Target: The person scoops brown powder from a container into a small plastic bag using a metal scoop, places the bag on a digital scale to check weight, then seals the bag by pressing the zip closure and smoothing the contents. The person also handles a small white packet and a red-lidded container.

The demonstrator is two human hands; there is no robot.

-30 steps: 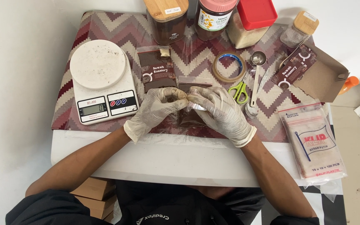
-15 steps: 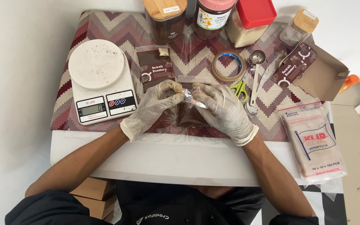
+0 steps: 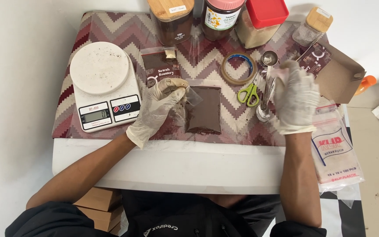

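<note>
Left hand pinches powder pouch corner; right hand apart.

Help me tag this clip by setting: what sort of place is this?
Probably a small home packing station for ground coffee or a similar powder, not a factory. A kitchen scale, a clear bag of brown powder and a pack of zip bags lie on one small cloth-covered table, worked by gloved hands.
</note>
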